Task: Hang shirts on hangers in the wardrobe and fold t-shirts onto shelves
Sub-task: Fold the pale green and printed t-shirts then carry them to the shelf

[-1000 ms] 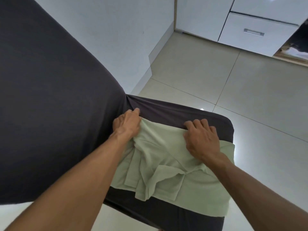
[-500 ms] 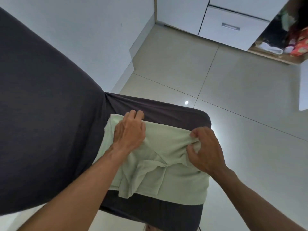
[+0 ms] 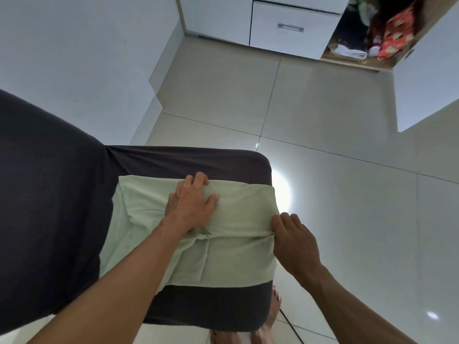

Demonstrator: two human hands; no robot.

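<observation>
I see the pale green t-shirt [image 3: 238,214] lying on the dark-covered surface [image 3: 186,157], its right edge flush with the surface's right edge, where open floor [image 3: 335,194] begins. My left hand [image 3: 191,204] lies flat with fingers spread, pressing the shirt's middle. My right hand [image 3: 293,239] pinches the fold at the right edge; half a second ago it gripped bunched cloth further in. An open wardrobe [image 3: 360,45] stands beyond, top right.
</observation>
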